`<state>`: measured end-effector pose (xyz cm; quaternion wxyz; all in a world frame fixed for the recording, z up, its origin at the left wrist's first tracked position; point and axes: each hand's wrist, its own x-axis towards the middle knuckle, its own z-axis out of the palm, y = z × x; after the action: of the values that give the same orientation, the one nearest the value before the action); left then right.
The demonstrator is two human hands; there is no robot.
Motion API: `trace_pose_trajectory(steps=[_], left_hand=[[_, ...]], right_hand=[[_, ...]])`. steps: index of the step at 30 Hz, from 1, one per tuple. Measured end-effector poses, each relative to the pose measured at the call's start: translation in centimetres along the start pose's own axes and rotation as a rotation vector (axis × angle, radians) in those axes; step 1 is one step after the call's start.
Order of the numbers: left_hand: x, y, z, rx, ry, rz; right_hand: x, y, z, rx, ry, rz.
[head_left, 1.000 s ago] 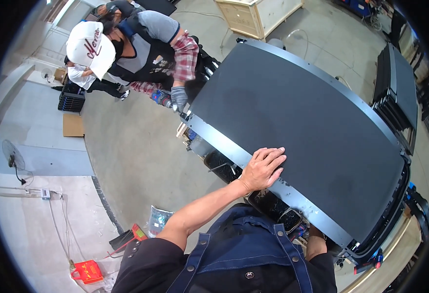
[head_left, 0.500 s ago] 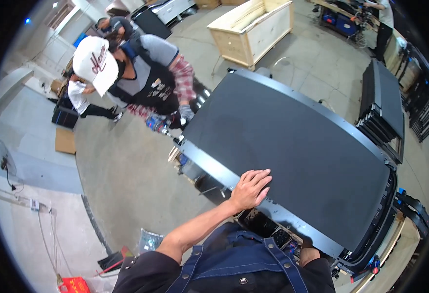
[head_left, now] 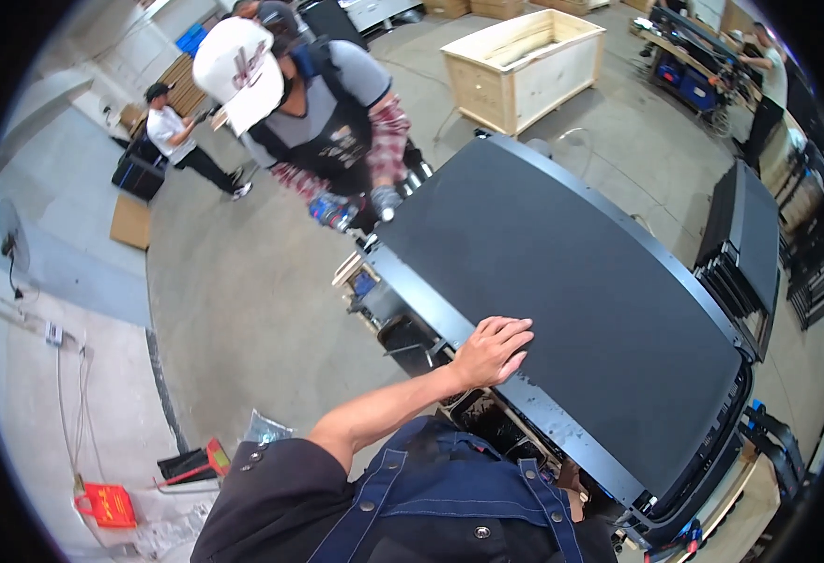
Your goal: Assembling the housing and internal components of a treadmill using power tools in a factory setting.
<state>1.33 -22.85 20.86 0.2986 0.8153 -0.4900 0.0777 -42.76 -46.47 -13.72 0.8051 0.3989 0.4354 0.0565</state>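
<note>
Before me lies a large dark grey panel [head_left: 562,291] with silver metal rails along its long edges. My left hand [head_left: 492,355] rests on the near rail [head_left: 421,286] and the panel's edge, fingers stretched out and holding nothing. Only a bit of my right forearm [head_left: 576,504] shows at the near right edge; the right hand is hidden below the panel. At the far left corner, a co-worker's gloved hand [head_left: 386,203] is by the panel, and that person holds a blue and red power drill [head_left: 335,214] against the corner.
A wooden crate [head_left: 525,80] stands beyond the panel. Stacked dark panels [head_left: 739,230] lean at the right. Under the near rail are black bins [head_left: 410,342]. A red dustpan [head_left: 213,460] and a red bag [head_left: 107,505] lie lower left. Other people stand farther off.
The view has shifted, so the surroundings sit lower and farther right. My left hand stays on the panel's near edge. The co-worker's drill remains at the corner.
</note>
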Motion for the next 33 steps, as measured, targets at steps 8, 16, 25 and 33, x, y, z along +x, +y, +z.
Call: trace_pose_trajectory(steps=[8, 16, 25, 33], left_hand=[[-0.8, 0.2, 0.4, -0.015, 0.045, 0.004], [-1.8, 0.2, 0.3, -0.014, 0.092, 0.006], [-1.9, 0.2, 0.4, 0.005, 0.096, -0.005], [-1.8, 0.2, 0.5, -0.012, 0.100, -0.028]], right_hand=[[-0.2, -0.1, 0.8, -0.251, -0.007, -0.216], [2.8, 4.5, 4.4, -0.485, -0.044, -0.452], [4.5, 11.0, 7.2, -0.682, -0.078, -0.742], [3.0, 15.7, 7.8, -0.860, -0.054, -0.779]])
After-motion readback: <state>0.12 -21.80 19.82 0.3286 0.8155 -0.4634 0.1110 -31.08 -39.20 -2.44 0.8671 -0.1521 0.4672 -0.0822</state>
